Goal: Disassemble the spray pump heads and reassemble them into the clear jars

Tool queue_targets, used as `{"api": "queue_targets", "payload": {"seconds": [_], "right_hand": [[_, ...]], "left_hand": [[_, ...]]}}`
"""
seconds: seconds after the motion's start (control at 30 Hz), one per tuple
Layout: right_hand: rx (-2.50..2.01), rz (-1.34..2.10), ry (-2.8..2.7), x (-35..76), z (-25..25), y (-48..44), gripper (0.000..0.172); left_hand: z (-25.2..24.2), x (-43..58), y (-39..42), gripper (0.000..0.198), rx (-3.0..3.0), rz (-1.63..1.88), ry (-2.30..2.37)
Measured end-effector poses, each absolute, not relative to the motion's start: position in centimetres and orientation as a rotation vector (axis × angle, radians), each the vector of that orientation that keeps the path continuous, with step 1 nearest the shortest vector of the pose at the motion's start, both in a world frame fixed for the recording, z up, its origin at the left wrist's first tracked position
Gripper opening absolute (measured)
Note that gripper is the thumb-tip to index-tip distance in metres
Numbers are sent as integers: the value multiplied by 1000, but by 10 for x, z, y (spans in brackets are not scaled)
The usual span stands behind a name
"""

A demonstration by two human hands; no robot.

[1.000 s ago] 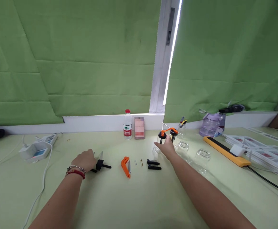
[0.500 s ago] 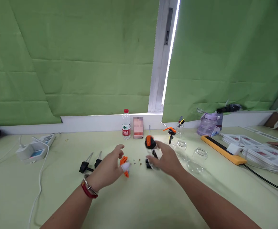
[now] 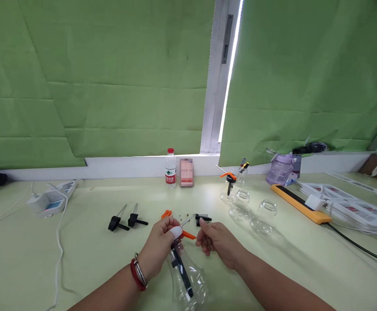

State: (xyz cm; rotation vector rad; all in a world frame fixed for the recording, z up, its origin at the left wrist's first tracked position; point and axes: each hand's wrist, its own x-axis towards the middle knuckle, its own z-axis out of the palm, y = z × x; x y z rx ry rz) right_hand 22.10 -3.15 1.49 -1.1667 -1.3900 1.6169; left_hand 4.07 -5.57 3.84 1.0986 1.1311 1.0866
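on the pale green table (image 3: 94,259), just in front of the person, the clear spray bottle (image 3: 194,280) is now held tilted, base toward the camera. half a second ago the right hand carried it in the air, farther back. the left hand (image 3: 160,244), open and reaching then, is now closed round the bottle's neck at the pump head. the right hand (image 3: 219,242) has released the bottle; its fingers are curled just beside the orange trigger (image 3: 188,235), and contact cannot be told. the black nozzles (image 3: 118,222) lie unchanged to the left, well apart from both hands.
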Motion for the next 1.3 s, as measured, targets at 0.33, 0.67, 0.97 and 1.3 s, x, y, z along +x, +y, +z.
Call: {"api": "queue_targets", "payload": {"seconds": [0.33,0.67,0.97,1.3], "right_hand": [[-1165,1861,-1118,220,-13,-16,43],[-1094,1683,-1330,220,-25,-10,29],[-1176,1632,-1352,217,-23,-8,34],[-1185,1609,-1358,216,-25,-8,36]], "left_hand": [[16,32,-47,17,579,837,1117],[0,19,-38,15,784,861,1074],[-3,16,-36,16,824,891,1073],[-1,16,-37,15,814,884,1065]]}}
